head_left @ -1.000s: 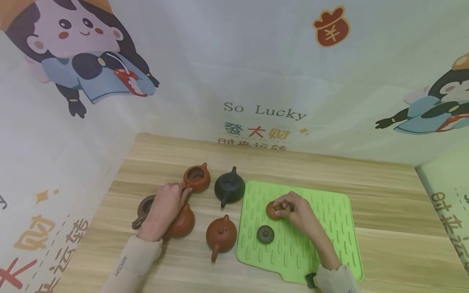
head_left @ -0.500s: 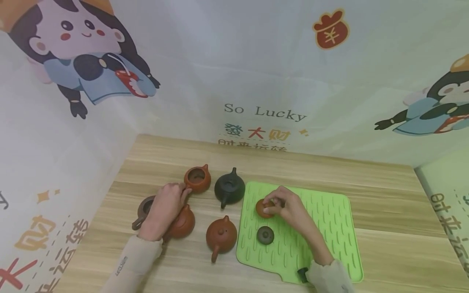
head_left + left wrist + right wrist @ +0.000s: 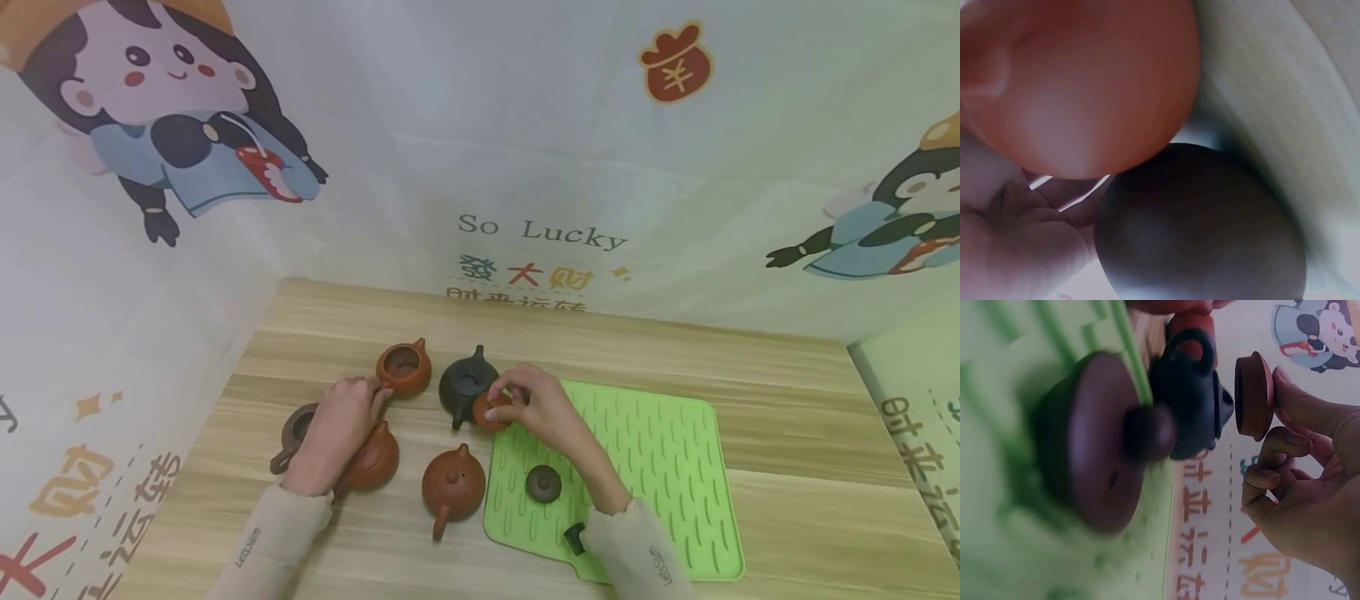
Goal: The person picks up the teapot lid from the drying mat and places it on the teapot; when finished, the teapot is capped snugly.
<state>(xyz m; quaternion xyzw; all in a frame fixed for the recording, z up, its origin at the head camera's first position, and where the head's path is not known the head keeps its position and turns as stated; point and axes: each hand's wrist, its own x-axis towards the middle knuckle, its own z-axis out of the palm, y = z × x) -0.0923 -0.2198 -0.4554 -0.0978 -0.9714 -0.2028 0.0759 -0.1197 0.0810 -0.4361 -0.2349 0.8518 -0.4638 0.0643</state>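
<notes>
The right hand (image 3: 546,414) pinches an orange-red lid (image 3: 489,412) between thumb and fingers, held up beside the black teapot (image 3: 467,385) at the green mat's left edge. In the right wrist view the lid (image 3: 1254,397) stands apart from the black teapot (image 3: 1188,394). The left hand (image 3: 337,425) has its fingertips on the handle of the lidless red teapot (image 3: 414,380). Under and beside that hand are a red teapot (image 3: 377,458) and a dark brown lidless teapot (image 3: 291,433), both partly covered; in the left wrist view their round bodies fill much of the picture.
Another red teapot (image 3: 453,483) with its lid on stands left of the green mat (image 3: 675,467). A dark brown lid (image 3: 543,483) lies on the mat, and a small black piece (image 3: 575,538) is by the right sleeve. A printed cloth (image 3: 420,150) hangs behind the table.
The right hand has moved left across the mat with the orange-red lid, up to the black teapot. The left hand has stayed in place.
</notes>
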